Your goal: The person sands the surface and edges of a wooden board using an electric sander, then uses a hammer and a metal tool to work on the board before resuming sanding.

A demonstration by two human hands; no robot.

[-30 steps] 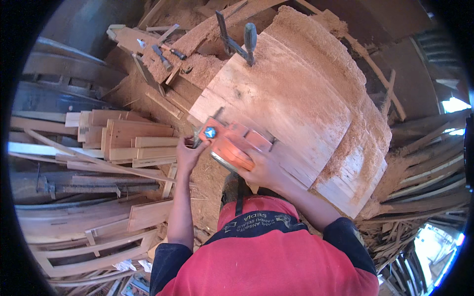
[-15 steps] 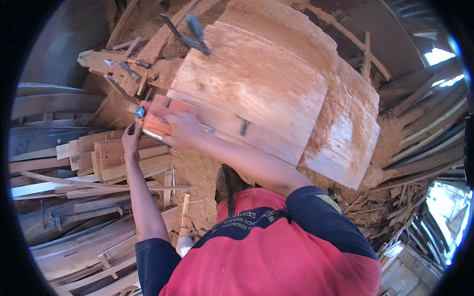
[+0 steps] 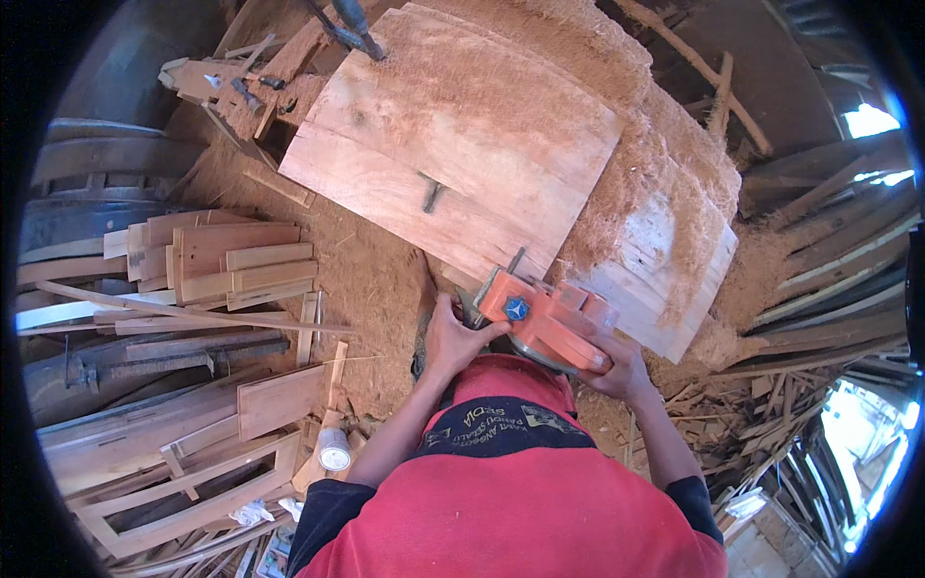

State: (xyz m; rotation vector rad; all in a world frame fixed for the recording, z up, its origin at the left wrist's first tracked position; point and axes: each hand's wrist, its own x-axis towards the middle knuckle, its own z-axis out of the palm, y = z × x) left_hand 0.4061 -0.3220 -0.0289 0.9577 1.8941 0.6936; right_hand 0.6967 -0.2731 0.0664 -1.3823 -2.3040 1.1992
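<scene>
An orange electric planer (image 3: pixel 564 328) with a blue front knob (image 3: pixel 516 308) is at the near right corner of a wide wooden panel (image 3: pixel 462 144), close to my body. My right hand (image 3: pixel 617 368) is closed round its rear handle. At the planer's front end, my left hand (image 3: pixel 457 339) pinches its side by a dark metal part, thumb against the body; its fingertips are partly hidden. Pale wood shows along the panel's near side, and a dark slot-like mark (image 3: pixel 431 193) lies in it. The planer's underside is out of sight.
A clamp (image 3: pixel 349 29) grips the panel's far left corner. Sawdust and shavings (image 3: pixel 617 212) cover the far and right sides. Hand tools (image 3: pixel 252 94) lie at far left. Stacked boards (image 3: pixel 241 255) and a white can (image 3: pixel 333 449) are at left, scrap wood (image 3: pixel 771 385) at right.
The planer has gone from the panel's left end to its near right corner, closer to my body. Both hands moved right with it. The view has shifted slightly.
</scene>
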